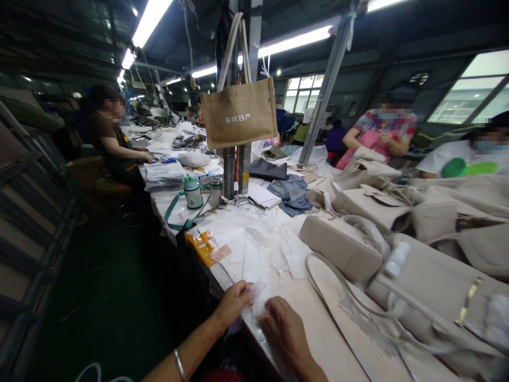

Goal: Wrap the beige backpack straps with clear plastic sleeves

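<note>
My left hand and my right hand meet at the near edge of a long worktable. Both pinch a small piece of white tissue paper between their fingers. A bracelet sits on my left wrist. Just beyond the hands lies a heap of clear plastic bags and white paper sheets. To the right lie several beige handbags, one with a long strap looping across the table toward my right hand.
A brown jute tote hangs from a post at the table's middle. A green water bottle stands beside it. One person sits at the left of the table, two others work at the far right. A dark aisle runs along the left.
</note>
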Tool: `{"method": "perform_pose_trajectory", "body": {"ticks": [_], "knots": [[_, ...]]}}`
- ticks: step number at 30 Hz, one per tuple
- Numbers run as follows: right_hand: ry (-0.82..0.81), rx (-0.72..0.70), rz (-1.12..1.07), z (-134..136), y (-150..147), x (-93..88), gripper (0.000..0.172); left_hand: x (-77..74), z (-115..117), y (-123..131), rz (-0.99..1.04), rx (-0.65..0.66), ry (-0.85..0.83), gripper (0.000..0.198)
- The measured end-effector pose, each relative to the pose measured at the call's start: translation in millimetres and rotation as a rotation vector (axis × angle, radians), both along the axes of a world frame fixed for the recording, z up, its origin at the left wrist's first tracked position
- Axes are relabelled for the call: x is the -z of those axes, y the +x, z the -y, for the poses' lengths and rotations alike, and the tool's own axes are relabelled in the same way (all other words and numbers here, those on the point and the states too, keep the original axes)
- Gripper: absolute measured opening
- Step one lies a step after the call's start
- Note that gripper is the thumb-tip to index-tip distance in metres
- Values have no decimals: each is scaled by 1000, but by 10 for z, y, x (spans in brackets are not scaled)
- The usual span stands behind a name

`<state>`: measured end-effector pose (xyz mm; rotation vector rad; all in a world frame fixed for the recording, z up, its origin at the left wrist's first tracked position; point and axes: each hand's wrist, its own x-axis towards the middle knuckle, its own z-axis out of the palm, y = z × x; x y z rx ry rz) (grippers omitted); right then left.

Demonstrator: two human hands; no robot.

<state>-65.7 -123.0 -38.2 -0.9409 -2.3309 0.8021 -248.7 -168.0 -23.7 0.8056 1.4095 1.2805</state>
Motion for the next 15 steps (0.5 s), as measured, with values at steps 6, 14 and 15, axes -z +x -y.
{"method": "perform_pose_trajectory", "body": {"ticks": [6,14,15], "knots": [[-419,-46,-245,-80,179,-131,26,40,5,-13,-131,42,22,17],[-125,405,-176,154,559,-140,27,0,16,24,-180,74,14,21],[-70,343,-125,272,591,-155,24,-6,15,30,-183,71,14,19]]}}
